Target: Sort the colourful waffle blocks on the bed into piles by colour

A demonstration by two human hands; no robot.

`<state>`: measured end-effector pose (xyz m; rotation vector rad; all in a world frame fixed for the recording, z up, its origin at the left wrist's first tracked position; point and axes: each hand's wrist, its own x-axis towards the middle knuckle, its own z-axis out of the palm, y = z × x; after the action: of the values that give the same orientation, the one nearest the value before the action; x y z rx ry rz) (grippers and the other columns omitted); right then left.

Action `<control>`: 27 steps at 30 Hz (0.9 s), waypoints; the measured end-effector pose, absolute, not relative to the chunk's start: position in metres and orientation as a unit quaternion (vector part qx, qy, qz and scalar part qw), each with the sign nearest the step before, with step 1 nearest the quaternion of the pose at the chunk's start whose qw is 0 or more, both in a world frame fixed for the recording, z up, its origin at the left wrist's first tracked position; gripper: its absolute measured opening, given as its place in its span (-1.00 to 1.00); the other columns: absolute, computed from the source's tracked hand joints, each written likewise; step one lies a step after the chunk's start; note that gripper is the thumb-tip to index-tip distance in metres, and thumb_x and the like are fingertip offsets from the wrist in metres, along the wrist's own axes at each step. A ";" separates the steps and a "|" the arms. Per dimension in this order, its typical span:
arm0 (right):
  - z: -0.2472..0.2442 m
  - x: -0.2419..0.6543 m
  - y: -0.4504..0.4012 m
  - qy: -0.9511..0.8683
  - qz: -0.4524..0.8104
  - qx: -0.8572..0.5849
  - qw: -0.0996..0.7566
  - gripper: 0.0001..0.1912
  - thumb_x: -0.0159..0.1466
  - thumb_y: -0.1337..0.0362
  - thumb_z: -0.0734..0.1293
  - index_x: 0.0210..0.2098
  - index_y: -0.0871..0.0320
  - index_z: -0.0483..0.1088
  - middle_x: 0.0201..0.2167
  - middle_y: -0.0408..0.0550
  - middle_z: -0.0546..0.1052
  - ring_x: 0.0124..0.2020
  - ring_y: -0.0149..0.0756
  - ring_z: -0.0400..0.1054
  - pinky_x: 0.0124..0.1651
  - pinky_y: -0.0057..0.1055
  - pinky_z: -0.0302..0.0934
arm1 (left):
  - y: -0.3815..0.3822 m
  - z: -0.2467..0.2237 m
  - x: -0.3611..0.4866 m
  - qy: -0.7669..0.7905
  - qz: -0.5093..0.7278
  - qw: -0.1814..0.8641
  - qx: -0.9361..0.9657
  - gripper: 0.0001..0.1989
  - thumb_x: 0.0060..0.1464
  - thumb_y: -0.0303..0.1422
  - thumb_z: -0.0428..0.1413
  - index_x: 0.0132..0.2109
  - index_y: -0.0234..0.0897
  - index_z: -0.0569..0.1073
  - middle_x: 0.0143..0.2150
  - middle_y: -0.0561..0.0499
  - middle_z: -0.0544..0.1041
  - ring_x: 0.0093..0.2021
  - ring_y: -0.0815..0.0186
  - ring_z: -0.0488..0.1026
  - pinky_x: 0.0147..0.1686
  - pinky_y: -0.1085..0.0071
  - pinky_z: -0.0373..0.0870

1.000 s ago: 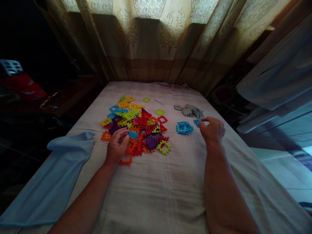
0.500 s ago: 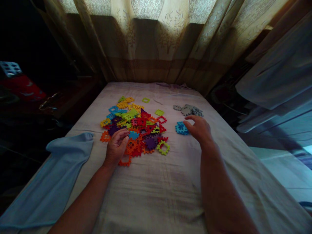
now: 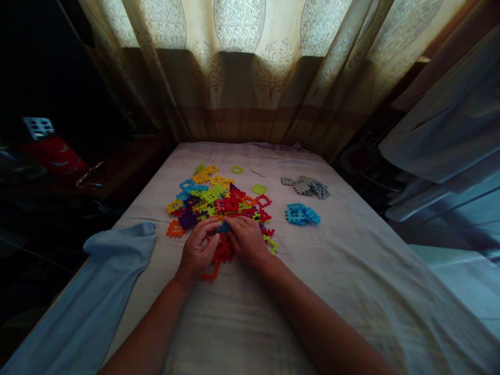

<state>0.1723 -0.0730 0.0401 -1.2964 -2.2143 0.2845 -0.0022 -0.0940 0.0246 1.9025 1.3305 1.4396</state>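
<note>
Over the near part of a mixed pile of notched plastic interlocking tiles (image 3: 213, 194), my two hands are close together. My left hand (image 3: 198, 251) is at the pile's near left, its fingers loosely curved and the thumb apart from them, with nothing visible in its grasp. Fingers of my right hand (image 3: 248, 239) bend down onto a blue interlocking tile (image 3: 224, 227), which shows between the hands; the fingertips are partly hidden. Red and orange tiles lie under and between both hands. A separate heap of blue tiles (image 3: 301, 214) rests to the right.
Grey tiles (image 3: 310, 186) form a heap at the back right. Two loose green tiles, one a frame (image 3: 237, 170), lie behind the pile. A light blue cloth (image 3: 121, 260) hangs over the left edge of the sheet-covered surface (image 3: 351, 281). Curtains (image 3: 242, 104) stand behind.
My right hand has moved left from the blue heap to the mixed pile, beside my left hand. The blue heap now shows more tiles spread to the right. The view has shifted slightly.
</note>
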 end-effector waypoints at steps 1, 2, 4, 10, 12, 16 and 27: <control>0.039 0.173 -0.072 -0.822 0.106 -0.485 0.280 -0.59 0.33 0.33 0.24 0.16 0.11 0.42 0.04 0.04 0.57 0.08 -0.11 0.36 0.19 -0.15 0.15 | -0.095 0.025 -0.002 0.475 0.514 0.199 0.685 -0.78 0.19 -0.29 0.08 -0.06 -0.18 0.53 0.05 -0.10 0.54 0.09 0.20 0.49 0.10 0.18 0.50; 0.039 0.174 -0.072 -0.818 0.105 -0.487 0.285 -0.63 0.34 0.32 0.25 0.11 0.10 0.45 0.00 0.03 0.59 0.05 -0.11 0.37 0.17 -0.16 0.16 | -0.095 0.025 -0.001 0.473 0.515 0.195 0.688 -0.78 0.19 -0.29 0.08 -0.06 -0.18 0.53 0.04 -0.10 0.54 0.09 0.20 0.50 0.11 0.18 0.49; 0.040 0.175 -0.070 -0.810 0.102 -0.493 0.301 -0.74 0.33 0.30 0.27 -0.03 0.09 0.51 -0.10 0.02 0.61 -0.02 -0.12 0.40 0.11 -0.18 0.19 | -0.096 0.025 0.000 0.469 0.516 0.187 0.692 -0.79 0.20 -0.29 0.08 -0.06 -0.18 0.53 0.04 -0.10 0.54 0.09 0.21 0.50 0.14 0.17 0.47; 0.042 0.181 -0.065 -0.759 0.133 -0.488 0.409 -0.82 0.30 0.28 0.27 -0.21 0.10 0.51 -0.23 0.00 0.61 -0.14 -0.18 0.45 -0.02 -0.26 0.29 | -0.093 0.021 -0.002 0.482 0.516 0.175 0.686 -0.77 0.20 -0.29 0.08 -0.04 -0.18 0.53 0.06 -0.09 0.54 0.11 0.21 0.49 0.19 0.17 0.42; 0.044 0.191 -0.059 -0.722 0.163 -0.497 0.453 -0.79 0.30 0.23 0.24 -0.20 0.10 0.50 -0.22 -0.01 0.61 -0.18 -0.21 0.47 -0.07 -0.29 0.32 | -0.091 0.019 -0.005 0.493 0.515 0.179 0.678 -0.76 0.19 -0.28 0.08 -0.03 -0.18 0.53 0.05 -0.10 0.54 0.11 0.20 0.49 0.17 0.17 0.43; 0.049 0.234 -0.043 -0.648 0.170 -0.554 0.493 -0.71 0.25 0.13 0.25 -0.16 0.12 0.50 -0.27 -0.01 0.62 -0.30 -0.23 0.48 -0.17 -0.30 0.36 | -0.087 0.015 -0.008 0.505 0.520 0.179 0.665 -0.74 0.18 -0.25 0.08 -0.03 -0.19 0.52 0.02 -0.09 0.56 0.06 0.20 0.51 0.11 0.18 0.48; 0.024 0.377 -0.047 -0.510 0.003 -0.749 0.424 -0.55 0.16 0.13 0.22 -0.06 0.23 0.49 -0.09 0.21 0.57 -0.05 -0.02 0.44 0.03 -0.05 0.31 | -0.058 0.015 -0.036 0.567 0.562 0.093 0.595 -0.68 0.20 -0.17 0.03 -0.02 -0.21 0.50 0.01 -0.09 0.57 0.06 0.19 0.51 0.15 0.17 0.41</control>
<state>0.3765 -0.0469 0.0237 -1.8736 -1.2757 0.0086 -0.0358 -0.0582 0.0146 1.7644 1.6838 1.6681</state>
